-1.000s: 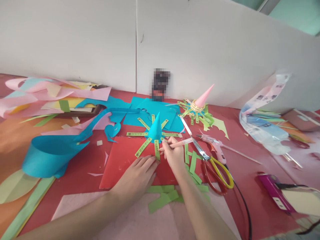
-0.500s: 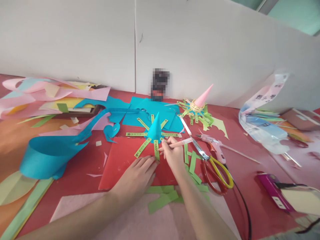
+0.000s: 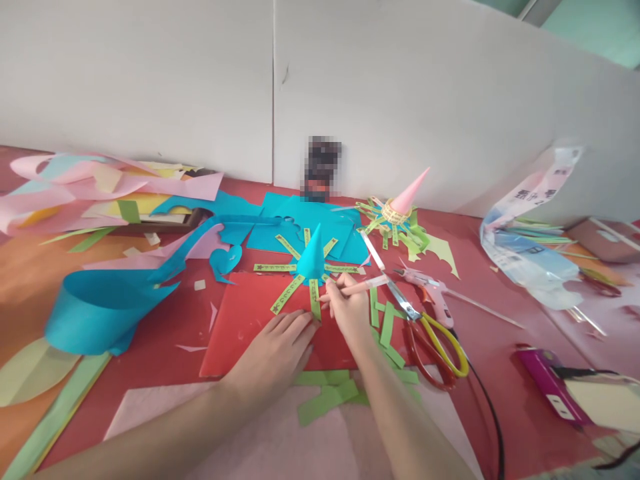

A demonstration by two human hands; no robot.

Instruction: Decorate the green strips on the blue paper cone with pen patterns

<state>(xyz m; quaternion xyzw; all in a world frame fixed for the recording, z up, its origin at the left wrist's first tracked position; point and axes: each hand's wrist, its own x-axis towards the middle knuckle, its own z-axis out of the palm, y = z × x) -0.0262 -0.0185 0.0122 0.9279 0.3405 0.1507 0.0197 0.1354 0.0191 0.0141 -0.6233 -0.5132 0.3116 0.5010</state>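
A blue paper cone (image 3: 312,257) stands upright with green strips spread around its base, several bearing dark marks. My right hand (image 3: 347,310) is closed on a pale pink pen (image 3: 363,286), its tip at the green strip (image 3: 315,297) that points toward me. My left hand (image 3: 286,340) lies flat on the red board (image 3: 240,320), its fingertips at the lower end of that same strip. Its fingers are extended and hold nothing up.
Scissors (image 3: 435,340) and a pink glue gun (image 3: 433,290) lie right of my right hand, among loose green strips (image 3: 387,323). A pink cone (image 3: 407,195) stands behind. Blue curled paper (image 3: 95,313) and paper scraps are at left; a purple power strip (image 3: 550,387) is at right.
The whole view has shifted slightly. Both hands keep nearly the same place against the strip, and the pen remains in my right hand.
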